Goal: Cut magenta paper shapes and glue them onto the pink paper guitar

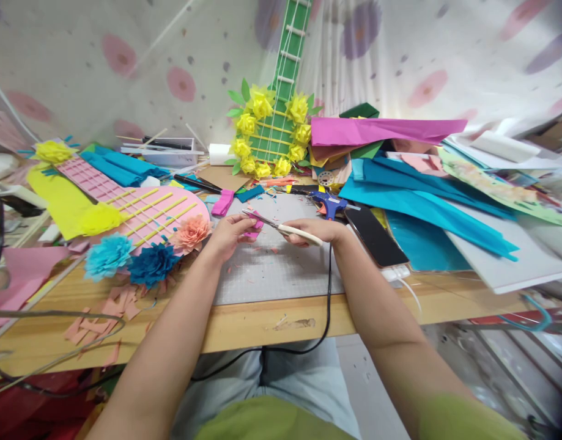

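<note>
My left hand [235, 233] is closed on a small piece of magenta paper [254, 228], held above the grey cutting mat [281, 284]. In my right hand [315, 231] is a pair of scissors [301, 233] with white handles, the blades pointing left across the magenta paper. Just behind my left hand lies another folded magenta strip [222, 203], with a dark teal strip [250, 194] beside it. A blue glue gun [329, 203] rests behind my right hand. Small paper scraps are scattered on the mat.
At left lies a pink paper guitar [161, 211] with paper flowers; a green guitar [274, 137] ringed by yellow flowers leans at the back. A phone [375, 235] and blue paper sheets [427, 189] lie right. A black cable [329, 293] hangs over the table's front edge.
</note>
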Motion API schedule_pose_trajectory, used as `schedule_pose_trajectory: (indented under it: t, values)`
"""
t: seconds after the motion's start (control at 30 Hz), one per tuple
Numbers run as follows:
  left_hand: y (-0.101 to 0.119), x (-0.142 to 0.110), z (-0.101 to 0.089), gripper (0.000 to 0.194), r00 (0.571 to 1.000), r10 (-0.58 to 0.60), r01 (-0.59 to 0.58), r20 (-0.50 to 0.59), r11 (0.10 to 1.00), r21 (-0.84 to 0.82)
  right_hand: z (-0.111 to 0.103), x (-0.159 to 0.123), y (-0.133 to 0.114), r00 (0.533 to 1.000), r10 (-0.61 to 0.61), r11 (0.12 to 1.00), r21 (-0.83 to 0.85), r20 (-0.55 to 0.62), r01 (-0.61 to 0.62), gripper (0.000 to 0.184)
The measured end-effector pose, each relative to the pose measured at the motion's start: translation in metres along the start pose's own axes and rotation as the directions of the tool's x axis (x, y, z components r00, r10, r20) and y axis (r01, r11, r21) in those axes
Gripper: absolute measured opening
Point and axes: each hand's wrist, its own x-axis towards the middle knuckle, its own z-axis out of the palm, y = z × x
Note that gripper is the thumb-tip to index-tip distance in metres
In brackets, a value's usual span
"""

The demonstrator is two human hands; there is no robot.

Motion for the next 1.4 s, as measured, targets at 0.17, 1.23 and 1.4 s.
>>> schedule_pose_trajectory:
  t: [0.17, 1.23, 1.4]
  values:
    - [0.001, -0.001, 0.000, 0.014, 1.000, 0.002, -0.002, 0.012, 1.000, 0.010, 0.000, 0.001, 0.003, 1.000, 0.016, 0.996, 0.092, -0.003, -0.016, 0.046]
    - [-0.011, 0.011, -0.005, 0.010, 0.876, 0.474, -0.479, 0.088, 0.835, 0.272, 0.032, 0.048, 0.000, 0.959, 0.046, 0.621, 0.760, -0.278, 0.191, 0.027]
    - [-0.008, 0.008, -0.002, 0.009, 0.877, 0.463, -0.479, 0.124, 0.832, 0.278, 0.031, 0.048, 0.001, 0.959, 0.048, 0.628, 0.755, -0.281, 0.189, 0.028]
